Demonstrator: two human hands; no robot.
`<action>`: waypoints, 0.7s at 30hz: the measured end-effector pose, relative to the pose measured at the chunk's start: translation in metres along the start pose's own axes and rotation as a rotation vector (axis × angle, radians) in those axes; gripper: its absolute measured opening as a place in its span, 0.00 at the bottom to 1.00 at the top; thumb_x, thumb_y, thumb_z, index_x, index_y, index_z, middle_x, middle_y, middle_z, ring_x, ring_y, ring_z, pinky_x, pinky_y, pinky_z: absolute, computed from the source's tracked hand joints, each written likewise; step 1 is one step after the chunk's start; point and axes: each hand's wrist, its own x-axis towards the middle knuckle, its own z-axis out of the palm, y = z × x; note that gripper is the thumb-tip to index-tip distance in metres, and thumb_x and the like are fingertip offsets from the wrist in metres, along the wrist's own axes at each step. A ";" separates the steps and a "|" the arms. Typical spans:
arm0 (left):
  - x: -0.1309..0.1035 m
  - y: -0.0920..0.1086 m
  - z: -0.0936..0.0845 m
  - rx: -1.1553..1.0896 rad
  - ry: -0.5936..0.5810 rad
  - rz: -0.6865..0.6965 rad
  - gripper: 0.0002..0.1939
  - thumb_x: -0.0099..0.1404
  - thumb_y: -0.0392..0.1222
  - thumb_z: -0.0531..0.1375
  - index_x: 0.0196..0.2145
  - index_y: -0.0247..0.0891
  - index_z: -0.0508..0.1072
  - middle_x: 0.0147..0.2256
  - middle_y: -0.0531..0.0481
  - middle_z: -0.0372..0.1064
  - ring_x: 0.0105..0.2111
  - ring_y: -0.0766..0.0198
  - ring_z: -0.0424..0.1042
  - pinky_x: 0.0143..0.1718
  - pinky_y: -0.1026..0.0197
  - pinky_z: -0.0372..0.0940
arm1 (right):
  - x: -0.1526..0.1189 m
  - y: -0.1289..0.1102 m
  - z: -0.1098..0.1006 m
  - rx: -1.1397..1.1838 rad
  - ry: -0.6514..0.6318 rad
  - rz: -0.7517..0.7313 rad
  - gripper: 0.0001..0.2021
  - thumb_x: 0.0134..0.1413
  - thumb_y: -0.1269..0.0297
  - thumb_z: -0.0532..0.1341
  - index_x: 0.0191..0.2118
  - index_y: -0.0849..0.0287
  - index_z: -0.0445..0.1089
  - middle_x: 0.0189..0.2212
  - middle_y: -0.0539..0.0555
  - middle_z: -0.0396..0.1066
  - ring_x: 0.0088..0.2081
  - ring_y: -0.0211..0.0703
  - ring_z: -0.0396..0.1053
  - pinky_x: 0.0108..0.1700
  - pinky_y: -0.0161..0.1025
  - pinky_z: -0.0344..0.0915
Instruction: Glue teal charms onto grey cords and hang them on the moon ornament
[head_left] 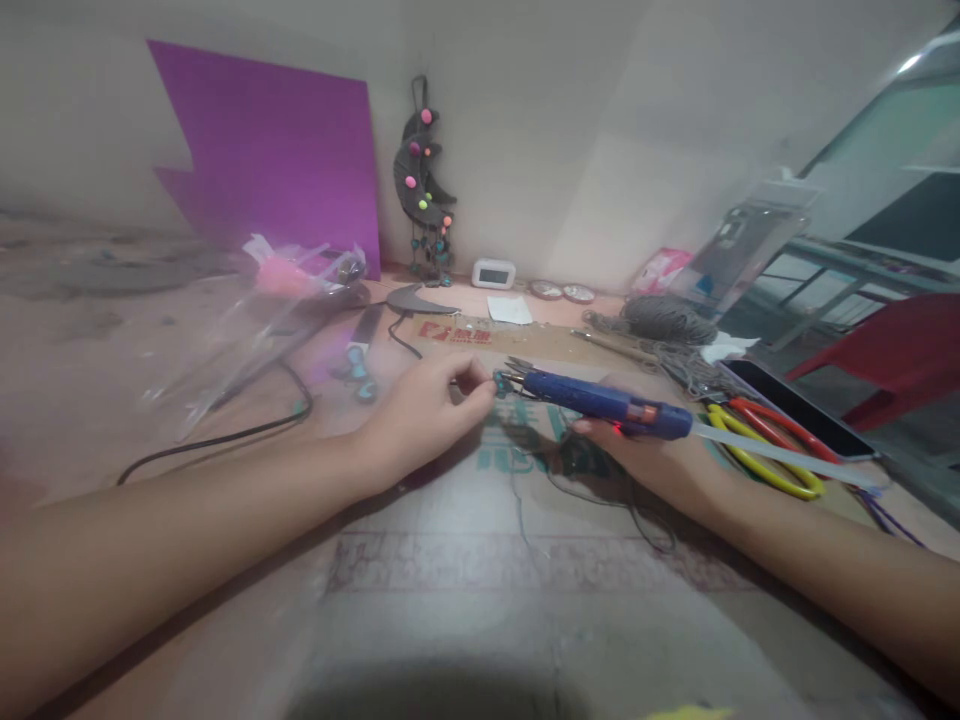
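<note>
Across the middle of the bench (466,298), I see the blue hot glue gun (600,397) lying nearly crosswise in my right hand (660,455), its long axis running left to right. Its nozzle points left and slightly toward the far side, while the back end faces right and a little nearer. A long, pale glue stick (780,455) extends from that back end, carrying the same line out to the right, and a small red light glows by the grip. My right hand is closed around the grip, beneath the body.

Just left of the nozzle, my left hand (431,405) is pinched shut on a small teal piece (500,381), thumb and fingertips together, the forearm reaching in from the near left.

To the right, I can make out red handles (780,425) and yellow handles (765,465) beside a dark-screened smartphone (799,405), with a ball of gray yarn (667,320) farther off. At the far side, a white digital clock (493,274) sits near the wall, where a gray crescent-moon hanging (420,180) bears colored dots. Left of it stands a purple sheet (300,150), upright, behind clear plastic wrapping (247,310).
</note>
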 end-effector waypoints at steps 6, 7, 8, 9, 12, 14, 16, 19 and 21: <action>0.001 0.000 0.000 -0.008 -0.010 -0.013 0.07 0.63 0.40 0.55 0.29 0.38 0.68 0.28 0.54 0.69 0.30 0.64 0.68 0.33 0.62 0.61 | 0.000 -0.003 -0.001 0.008 0.009 -0.015 0.11 0.52 0.54 0.62 0.27 0.53 0.65 0.21 0.48 0.69 0.24 0.41 0.67 0.25 0.37 0.62; 0.001 0.001 0.000 -0.008 -0.016 -0.016 0.07 0.63 0.40 0.55 0.28 0.38 0.68 0.28 0.54 0.69 0.30 0.64 0.68 0.33 0.62 0.61 | 0.000 -0.003 -0.001 0.005 0.010 -0.015 0.11 0.52 0.54 0.62 0.27 0.53 0.65 0.21 0.48 0.69 0.24 0.41 0.67 0.25 0.37 0.62; 0.001 0.001 0.000 -0.008 -0.020 -0.018 0.07 0.63 0.40 0.55 0.28 0.38 0.68 0.29 0.54 0.70 0.31 0.63 0.68 0.33 0.62 0.61 | 0.000 -0.003 -0.001 0.001 0.011 -0.016 0.11 0.52 0.53 0.62 0.27 0.53 0.65 0.21 0.48 0.69 0.24 0.41 0.67 0.25 0.37 0.62; 0.001 0.001 0.000 -0.008 -0.024 -0.019 0.07 0.63 0.40 0.55 0.29 0.38 0.68 0.29 0.54 0.70 0.31 0.63 0.68 0.34 0.61 0.61 | 0.000 -0.002 -0.001 -0.004 0.012 -0.018 0.11 0.52 0.53 0.63 0.27 0.52 0.65 0.22 0.48 0.69 0.24 0.42 0.67 0.25 0.37 0.62; 0.000 -0.001 0.000 -0.013 -0.025 -0.017 0.07 0.63 0.41 0.54 0.29 0.38 0.69 0.29 0.54 0.70 0.31 0.63 0.69 0.34 0.61 0.62 | 0.000 0.000 -0.001 -0.003 0.003 -0.016 0.11 0.52 0.53 0.62 0.28 0.52 0.66 0.22 0.48 0.70 0.25 0.42 0.67 0.26 0.37 0.63; 0.000 -0.001 0.000 -0.013 -0.019 -0.013 0.07 0.64 0.41 0.54 0.29 0.38 0.69 0.29 0.54 0.70 0.31 0.63 0.69 0.34 0.61 0.62 | 0.000 0.000 0.000 0.001 0.005 -0.008 0.11 0.52 0.52 0.62 0.27 0.53 0.66 0.22 0.48 0.69 0.25 0.42 0.67 0.26 0.37 0.63; 0.000 -0.002 0.000 -0.015 -0.010 -0.008 0.07 0.64 0.41 0.54 0.29 0.38 0.69 0.29 0.54 0.70 0.31 0.63 0.69 0.34 0.61 0.61 | -0.001 0.000 0.000 0.009 0.001 -0.003 0.11 0.52 0.52 0.62 0.27 0.53 0.66 0.22 0.48 0.69 0.25 0.42 0.67 0.26 0.37 0.62; -0.001 -0.002 0.000 -0.022 -0.004 -0.020 0.07 0.64 0.41 0.54 0.29 0.38 0.68 0.29 0.54 0.70 0.31 0.63 0.68 0.33 0.62 0.61 | -0.001 0.000 0.000 0.011 -0.008 0.006 0.11 0.52 0.52 0.62 0.28 0.53 0.66 0.22 0.48 0.69 0.25 0.42 0.67 0.26 0.37 0.62; 0.000 -0.001 0.000 -0.024 -0.004 -0.031 0.08 0.64 0.42 0.54 0.29 0.38 0.68 0.28 0.54 0.69 0.31 0.63 0.68 0.33 0.62 0.61 | 0.000 0.000 0.000 0.012 -0.011 0.020 0.11 0.52 0.52 0.62 0.28 0.53 0.66 0.22 0.48 0.69 0.25 0.42 0.67 0.26 0.37 0.62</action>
